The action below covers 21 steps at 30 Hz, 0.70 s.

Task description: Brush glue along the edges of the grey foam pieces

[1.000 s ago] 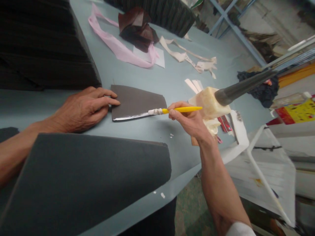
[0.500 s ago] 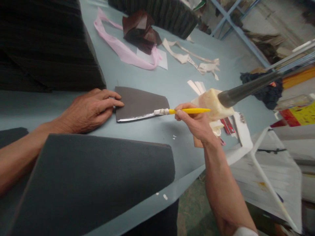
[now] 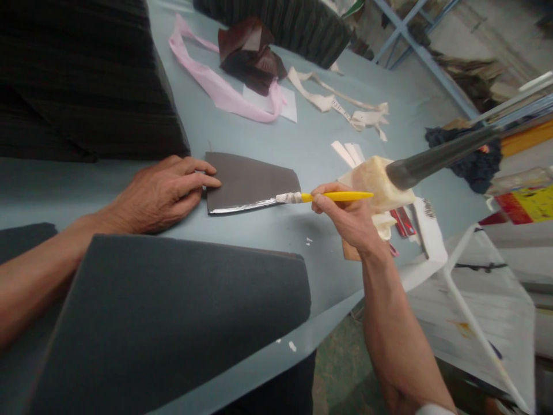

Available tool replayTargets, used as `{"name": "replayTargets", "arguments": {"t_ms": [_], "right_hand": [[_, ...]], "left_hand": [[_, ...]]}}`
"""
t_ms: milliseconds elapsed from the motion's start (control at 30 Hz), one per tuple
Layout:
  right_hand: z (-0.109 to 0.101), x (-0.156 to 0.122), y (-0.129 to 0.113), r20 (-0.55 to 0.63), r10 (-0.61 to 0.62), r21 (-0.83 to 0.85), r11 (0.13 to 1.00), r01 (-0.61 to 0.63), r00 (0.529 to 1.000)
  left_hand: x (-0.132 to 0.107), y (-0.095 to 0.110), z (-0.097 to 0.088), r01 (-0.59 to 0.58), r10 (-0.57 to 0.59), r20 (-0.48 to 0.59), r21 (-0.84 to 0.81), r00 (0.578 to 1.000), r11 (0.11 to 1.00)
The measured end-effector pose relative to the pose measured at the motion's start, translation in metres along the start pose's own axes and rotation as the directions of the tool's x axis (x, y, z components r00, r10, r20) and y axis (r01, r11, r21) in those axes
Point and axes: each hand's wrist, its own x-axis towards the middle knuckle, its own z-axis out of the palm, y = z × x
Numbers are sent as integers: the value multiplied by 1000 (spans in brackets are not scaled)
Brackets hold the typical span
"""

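A dark grey cut piece of material (image 3: pixel 250 180) lies flat on the pale blue table (image 3: pixel 268 230). My left hand (image 3: pixel 166 193) rests on its left edge, fingers stretched out and pressing it down. My right hand (image 3: pixel 348 216) pinches a yellow-handled brush (image 3: pixel 328 196). The brush's whitish tip sits at the piece's near right edge, where a shiny wet strip runs along the edge.
A cream-crusted glue pot (image 3: pixel 374 184) with a dark handle stands right of my right hand. Tall black material stacks (image 3: pixel 86 80) fill the far left, a grey stack (image 3: pixel 173 311) the near side. Pink ribbon (image 3: pixel 224 92), brown scraps (image 3: pixel 250 52) and beige strips (image 3: pixel 337 104) lie further back.
The hands and brush keep nearly the same pose on the piece; the view has drifted slightly, shifting everything a little to the right.
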Motion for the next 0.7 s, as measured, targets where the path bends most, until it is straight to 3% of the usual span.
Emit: {"name": "replayTargets", "arguments": {"t_ms": [167,267,533,700], "right_hand": [[-8,-2,2,-78,0,13,1000,1,997],[-2,5,-2,-80,-22,47,999,26,997],[51,63,-20,-24,-136,260,956,137,990],[82,94,-29,65,-191,234,957,171,979]], "left_hand": [[0,4,-3,20,-20,9,-52,1000,998],[0,5,-5,12,-11,10,-59,1000,998],[-4,5,-5,-12,12,-6,-69,1000,998],[-7,6,-3,-16,15,-15,-59,1000,998]]}}
